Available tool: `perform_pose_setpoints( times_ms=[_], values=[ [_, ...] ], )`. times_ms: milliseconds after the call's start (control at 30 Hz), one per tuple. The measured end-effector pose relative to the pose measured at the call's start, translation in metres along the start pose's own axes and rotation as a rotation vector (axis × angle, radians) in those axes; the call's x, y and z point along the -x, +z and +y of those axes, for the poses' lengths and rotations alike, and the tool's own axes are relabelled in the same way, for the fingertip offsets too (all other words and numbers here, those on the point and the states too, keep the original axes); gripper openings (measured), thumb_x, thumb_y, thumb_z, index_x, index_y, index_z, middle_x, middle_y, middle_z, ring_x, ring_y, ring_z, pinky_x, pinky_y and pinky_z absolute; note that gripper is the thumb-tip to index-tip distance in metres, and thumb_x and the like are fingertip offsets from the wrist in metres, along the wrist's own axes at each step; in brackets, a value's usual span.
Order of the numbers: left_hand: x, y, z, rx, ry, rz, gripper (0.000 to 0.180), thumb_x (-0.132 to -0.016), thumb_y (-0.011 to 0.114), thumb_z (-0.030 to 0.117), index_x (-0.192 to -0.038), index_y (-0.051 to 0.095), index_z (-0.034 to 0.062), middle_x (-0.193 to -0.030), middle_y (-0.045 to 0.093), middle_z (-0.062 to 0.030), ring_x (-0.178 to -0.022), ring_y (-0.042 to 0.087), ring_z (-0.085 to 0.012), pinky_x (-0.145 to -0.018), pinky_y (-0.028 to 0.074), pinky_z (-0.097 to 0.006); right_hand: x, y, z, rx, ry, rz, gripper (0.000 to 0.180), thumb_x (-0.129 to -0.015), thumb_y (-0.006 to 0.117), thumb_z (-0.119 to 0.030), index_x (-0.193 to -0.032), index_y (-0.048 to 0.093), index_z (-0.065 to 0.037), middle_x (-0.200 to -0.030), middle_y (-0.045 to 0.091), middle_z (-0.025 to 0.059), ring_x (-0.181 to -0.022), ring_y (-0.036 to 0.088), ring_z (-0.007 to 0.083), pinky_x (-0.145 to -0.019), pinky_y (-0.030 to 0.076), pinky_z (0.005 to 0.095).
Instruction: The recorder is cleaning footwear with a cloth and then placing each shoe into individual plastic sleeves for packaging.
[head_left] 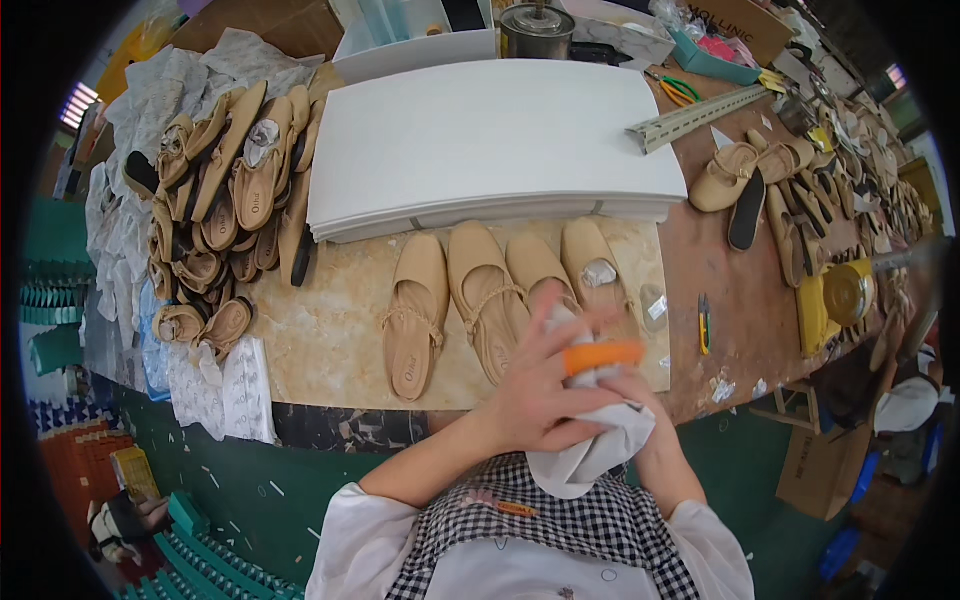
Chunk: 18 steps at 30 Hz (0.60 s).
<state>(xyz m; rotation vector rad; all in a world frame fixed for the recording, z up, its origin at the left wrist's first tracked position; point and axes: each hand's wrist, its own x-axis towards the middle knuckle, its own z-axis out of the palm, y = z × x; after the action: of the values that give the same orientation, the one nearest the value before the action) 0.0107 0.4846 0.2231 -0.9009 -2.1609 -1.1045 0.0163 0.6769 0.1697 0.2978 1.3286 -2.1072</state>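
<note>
My left hand [535,395] and my right hand [640,385] meet in front of my apron, both somewhat blurred by motion. Between them is a crumpled white sheet [597,455], cloth or thin paper; which one I cannot tell. An orange band [603,357] shows around a finger among the blurred fingertips. Just beyond my hands, several tan slip-on shoes stand in a row, toes pointing away. The leftmost shoe [412,315] and the one beside it [487,300] have braided straps. Crumpled wrapping sits inside the rightmost shoe [595,265]. My fingers partly cover the two right shoes.
A stack of white board [490,140] lies behind the row. Tan shoes [225,190] are piled at left beside tissue paper [190,100]; more shoes [790,190] lie at right. Yellow-handled snips [705,325], a slotted metal bar [700,118] and a can [537,32] sit on the table.
</note>
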Motion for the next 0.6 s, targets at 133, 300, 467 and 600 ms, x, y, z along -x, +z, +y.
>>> perform_pose_setpoints(
  times_ms=[133, 300, 467, 600],
  values=[
    [0.036, 0.002, -0.022, 0.016, -0.195, -0.01, 0.031, -0.069, 0.069, 0.016, -0.099, 0.063, 0.0097, -0.104, 0.06, -0.0113, -0.079, 0.063, -0.0267, -0.065, 0.051, -0.037, -0.008, 0.031, -0.027, 0.0, 0.152, -0.3, 0.069, -0.075, 0.069, -0.015, -0.134, 0.037, 0.001, -0.137, 0.041, 0.0128, -0.123, 0.044, 0.0222, -0.101, 0.038, 0.0349],
    [0.031, 0.024, -0.027, 0.722, -1.016, 0.157, 0.054, -0.088, 0.053, 0.021, -0.137, 0.034, 0.0083, -0.122, 0.049, -0.01, -0.104, 0.053, -0.0187, -0.085, 0.044, -0.033, 0.002, 0.062, -0.004, 1.108, -0.8, -0.054, 0.082, -0.071, 0.07, -0.013, -0.14, 0.027, -0.002, -0.143, 0.031, 0.0183, -0.132, 0.032, 0.0265, -0.106, 0.029, 0.0419],
    [0.04, 0.045, -0.04, -0.416, -0.512, -0.285, 0.064, -0.086, 0.052, 0.038, -0.132, 0.038, -0.0046, -0.126, 0.049, -0.0162, -0.122, 0.041, -0.027, -0.106, 0.026, -0.043, -0.055, -0.008, -0.039, 0.427, -0.442, 0.191, 0.05, -0.068, 0.067, -0.006, -0.116, 0.052, 0.001, -0.122, 0.051, 0.0181, -0.112, 0.052, 0.0301, -0.09, 0.044, 0.0389],
    [0.088, 0.073, 0.01, -0.316, -0.42, -0.495, 0.071, -0.08, 0.056, 0.044, -0.126, 0.043, -0.0084, -0.122, 0.049, -0.02, -0.123, 0.037, -0.0327, -0.108, 0.019, -0.051, -0.053, 0.02, -0.027, 1.42, -0.465, 0.139, 0.034, -0.067, 0.06, -0.001, -0.1, 0.062, -0.001, -0.096, 0.057, 0.012, -0.092, 0.058, 0.0304, -0.074, 0.05, 0.0352]
  ],
)
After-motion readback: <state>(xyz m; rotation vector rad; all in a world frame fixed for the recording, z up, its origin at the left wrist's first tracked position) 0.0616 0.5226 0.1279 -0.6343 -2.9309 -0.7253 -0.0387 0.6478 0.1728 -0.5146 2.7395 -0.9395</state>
